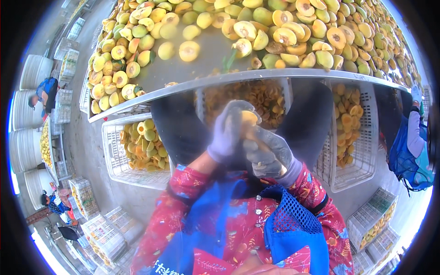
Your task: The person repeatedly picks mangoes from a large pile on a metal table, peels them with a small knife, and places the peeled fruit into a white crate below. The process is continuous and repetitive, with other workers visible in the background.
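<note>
A gloved left hand (231,127) is gripping a yellow fruit piece (250,118) mid-view; at five o'clock, the right hand (269,152) is holding its fingers bent, contents unclear. Fruit halves (189,51) are lying on the table (183,71) at twelve.

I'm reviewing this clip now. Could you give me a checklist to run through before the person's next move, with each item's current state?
1. Both hands visible: ok. Gloved left hand and right hand are close together in front of the body.
2. Fruit in the left grip: ok. A yellow fruit piece shows at its fingers.
3. Tool in the right hand: cannot tell. Its inner side is hidden.
4. Fruit on the metal table: ok. Cut halves are heaped there.
5. Left-side white crate upright: ok. It holds fruit pieces.
6. Sharp view around the hands: not ok. The image is hazy there.
</note>
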`<state>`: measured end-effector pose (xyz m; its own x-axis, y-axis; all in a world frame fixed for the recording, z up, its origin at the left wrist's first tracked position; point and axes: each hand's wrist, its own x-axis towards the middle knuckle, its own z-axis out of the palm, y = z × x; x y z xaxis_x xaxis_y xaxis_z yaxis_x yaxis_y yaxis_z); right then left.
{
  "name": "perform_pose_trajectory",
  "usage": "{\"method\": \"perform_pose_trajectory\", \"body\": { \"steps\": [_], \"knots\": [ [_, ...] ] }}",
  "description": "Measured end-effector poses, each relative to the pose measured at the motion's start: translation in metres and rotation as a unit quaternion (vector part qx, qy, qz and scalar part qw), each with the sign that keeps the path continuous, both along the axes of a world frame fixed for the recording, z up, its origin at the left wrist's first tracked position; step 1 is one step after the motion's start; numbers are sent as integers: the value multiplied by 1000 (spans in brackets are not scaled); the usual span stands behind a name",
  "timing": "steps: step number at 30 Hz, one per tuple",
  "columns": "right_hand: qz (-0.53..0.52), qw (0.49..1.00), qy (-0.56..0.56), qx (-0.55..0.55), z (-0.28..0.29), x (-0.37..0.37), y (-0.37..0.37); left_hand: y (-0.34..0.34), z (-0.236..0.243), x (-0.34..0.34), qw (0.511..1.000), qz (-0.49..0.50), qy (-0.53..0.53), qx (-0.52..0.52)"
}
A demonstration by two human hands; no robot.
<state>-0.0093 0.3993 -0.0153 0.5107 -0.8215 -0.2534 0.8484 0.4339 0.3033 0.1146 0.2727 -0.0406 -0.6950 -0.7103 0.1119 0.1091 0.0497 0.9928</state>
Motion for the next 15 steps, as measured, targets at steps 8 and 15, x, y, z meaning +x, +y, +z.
{"method": "perform_pose_trajectory", "body": {
  "steps": [8,15],
  "knots": [
    [3,997,-74,-5,-6,5,-2,-13,4,14,991,-73,-79,-79],
    [-121,987,-67,-86,-3,18,-8,3,-60,0,982,150,-108,34]
  ]
}}
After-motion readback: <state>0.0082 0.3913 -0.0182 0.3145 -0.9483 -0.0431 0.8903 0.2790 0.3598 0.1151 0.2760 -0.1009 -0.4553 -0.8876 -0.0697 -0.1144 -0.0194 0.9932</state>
